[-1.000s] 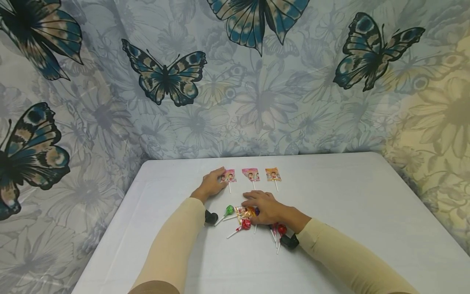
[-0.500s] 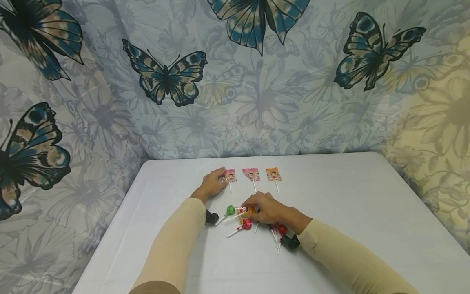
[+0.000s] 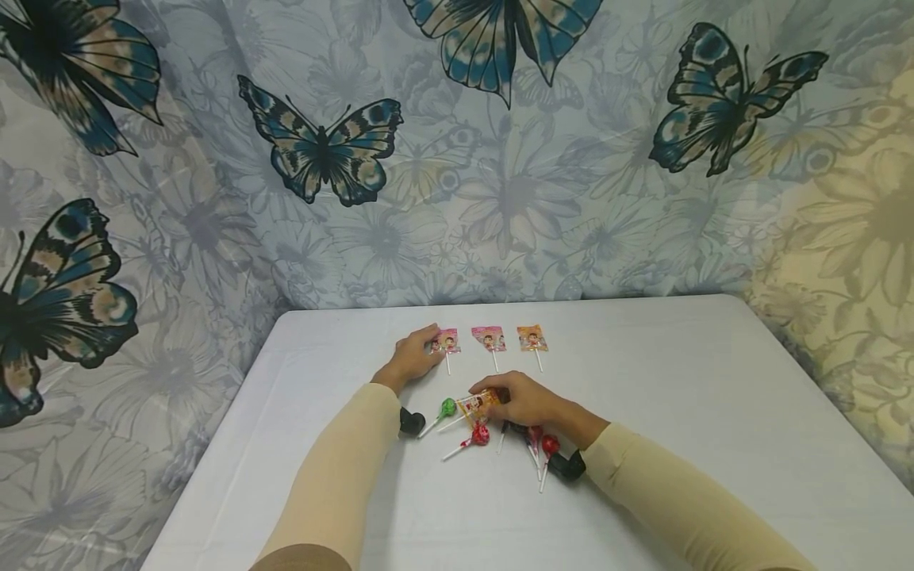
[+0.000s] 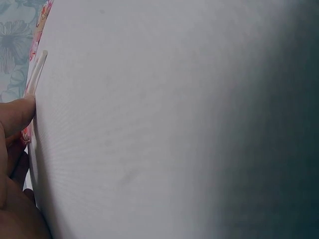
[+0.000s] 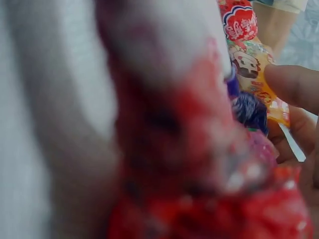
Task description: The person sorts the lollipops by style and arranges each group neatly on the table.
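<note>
Pinching the orange-wrapped lollipop [image 3: 477, 407] in my right hand [image 3: 527, 400], just right of the green lollipop [image 3: 447, 408], I should lift it squarely (stick clear of that green wrapper) while my left hand [image 3: 412, 355] grips the leftmost pink-wrapped lollipop [image 3: 449, 341], beyond the green one.

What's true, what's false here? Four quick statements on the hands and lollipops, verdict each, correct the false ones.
1. Right hand holds an orange-wrapped lollipop. True.
2. Left hand is clear of every lollipop. False: it touches the leftmost pink-wrapped lollipop.
3. The far row's right-end lollipop has an orange wrapper. True.
4. In the head view, the green lollipop lies right of the right hand. False: it lies left.
</note>
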### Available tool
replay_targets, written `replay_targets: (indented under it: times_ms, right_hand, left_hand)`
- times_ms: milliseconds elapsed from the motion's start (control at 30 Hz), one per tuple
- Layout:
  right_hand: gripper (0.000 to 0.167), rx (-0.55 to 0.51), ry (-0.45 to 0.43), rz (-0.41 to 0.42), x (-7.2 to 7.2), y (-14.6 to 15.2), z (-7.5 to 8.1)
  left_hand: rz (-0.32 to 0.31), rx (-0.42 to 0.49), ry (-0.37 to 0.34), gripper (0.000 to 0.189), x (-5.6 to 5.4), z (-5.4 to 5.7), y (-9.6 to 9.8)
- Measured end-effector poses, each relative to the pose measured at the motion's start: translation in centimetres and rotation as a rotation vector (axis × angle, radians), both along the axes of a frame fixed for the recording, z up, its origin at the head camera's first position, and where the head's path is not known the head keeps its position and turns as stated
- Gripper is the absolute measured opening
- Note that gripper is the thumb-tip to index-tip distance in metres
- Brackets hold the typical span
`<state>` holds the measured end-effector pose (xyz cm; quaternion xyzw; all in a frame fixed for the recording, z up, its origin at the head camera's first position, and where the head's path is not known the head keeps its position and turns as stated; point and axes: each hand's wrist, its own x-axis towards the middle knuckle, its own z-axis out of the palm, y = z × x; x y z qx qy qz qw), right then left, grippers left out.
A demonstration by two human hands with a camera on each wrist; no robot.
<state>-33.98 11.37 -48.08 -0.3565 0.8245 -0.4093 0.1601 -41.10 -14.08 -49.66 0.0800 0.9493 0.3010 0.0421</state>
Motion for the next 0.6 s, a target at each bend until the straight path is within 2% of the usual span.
replay_targets:
  times_ms: [300, 433, 533, 600]
  right_hand:
    - [0.039, -0.116, -0.157, -0.068, -0.2, 0.4, 0.0]
    - [0.04, -0.122, -0.165, -0.109, -0.4, 0.6, 0.0]
    - [0.043, -0.131, -0.159, -0.126, 0.1, 0.6, 1.1]
    - [0.045, -0.142, -0.163, -0.141, 0.1, 0.7, 1.1]
  left_hand:
    - [0.001, 0.006, 0.002, 0.06, -0.1, -0.1, -0.1]
    - [0.002, 0.013, 0.001, 0.06, 0.0, -0.1, -0.1]
    - [0.002, 0.01, 0.001, 0.06, 0.0, -0.1, -0.1]
    - [0.001, 0.008, 0.001, 0.059, 0.0, -0.1, -0.1]
